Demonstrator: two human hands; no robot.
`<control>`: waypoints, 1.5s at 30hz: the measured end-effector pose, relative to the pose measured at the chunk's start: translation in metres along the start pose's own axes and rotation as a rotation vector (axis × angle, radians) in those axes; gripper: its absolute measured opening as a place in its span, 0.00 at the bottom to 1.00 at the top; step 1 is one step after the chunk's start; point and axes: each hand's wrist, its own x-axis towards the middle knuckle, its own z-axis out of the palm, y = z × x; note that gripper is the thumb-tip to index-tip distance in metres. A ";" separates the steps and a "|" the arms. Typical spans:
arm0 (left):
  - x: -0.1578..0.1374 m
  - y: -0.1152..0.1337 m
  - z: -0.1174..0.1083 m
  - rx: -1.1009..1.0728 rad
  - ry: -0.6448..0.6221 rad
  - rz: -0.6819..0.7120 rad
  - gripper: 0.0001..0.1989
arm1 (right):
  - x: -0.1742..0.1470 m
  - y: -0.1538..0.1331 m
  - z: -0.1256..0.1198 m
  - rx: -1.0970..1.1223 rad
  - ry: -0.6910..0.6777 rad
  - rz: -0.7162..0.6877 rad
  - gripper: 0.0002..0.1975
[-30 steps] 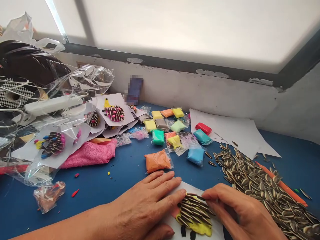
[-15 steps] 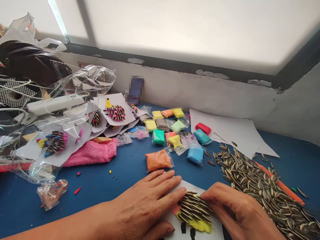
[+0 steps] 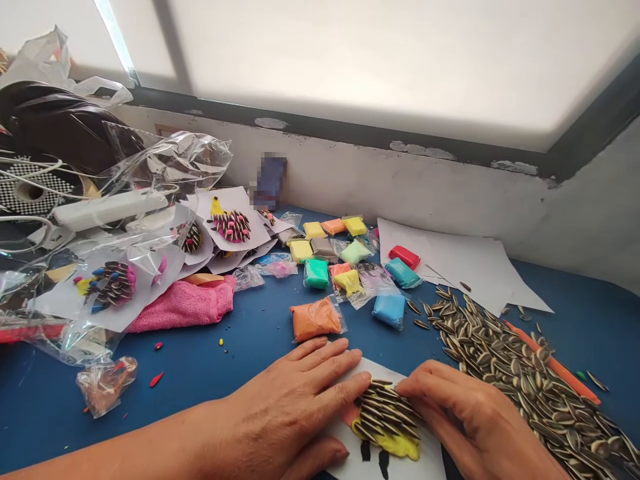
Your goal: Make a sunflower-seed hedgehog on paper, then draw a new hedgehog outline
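Surface: a blue table (image 3: 235, 347) is set against a white wall under a frosted window; its top is cluttered with craft material.
Left hand: the left hand (image 3: 295, 407) is laid flat, palm down and fingers spread, on the white card (image 3: 350, 460) at the near edge; nothing is gripped. Its forefinger tip is seen touching the left side of the seed figure.
Right hand: the right hand (image 3: 470, 420) is curled, fingertips pinched against the right edge of the seed figure. Whether a seed is held between them cannot be told.
Seed figure: the seed figure (image 3: 387, 420), rows of striped seeds pressed into yellow clay, lies on the white card between both hands.
Loose seeds: a pile of sunflower seeds (image 3: 520, 380) is spread on the table just right of the right hand, partly covering an orange stick (image 3: 570, 380).
Clay packets: an orange packet (image 3: 315, 319) lies just beyond the left hand; a blue packet (image 3: 390, 309), a green packet (image 3: 317, 273) and others are scattered further back.
Paper: blank white sheets (image 3: 465, 263) lie behind the seeds.
Left side: a pink towel (image 3: 183, 303) and finished figures in clear bags (image 3: 107, 287) are noted, well apart from the hands.
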 end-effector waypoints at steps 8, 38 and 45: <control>0.000 -0.002 0.002 -0.034 0.026 0.018 0.31 | -0.003 0.013 -0.022 -0.261 0.324 -0.068 0.13; -0.002 -0.011 0.011 0.064 0.116 -0.048 0.32 | 0.010 0.056 -0.022 -0.434 0.332 0.224 0.19; -0.003 -0.016 0.013 0.060 0.143 -0.007 0.32 | 0.013 0.058 -0.023 -0.414 0.322 0.232 0.16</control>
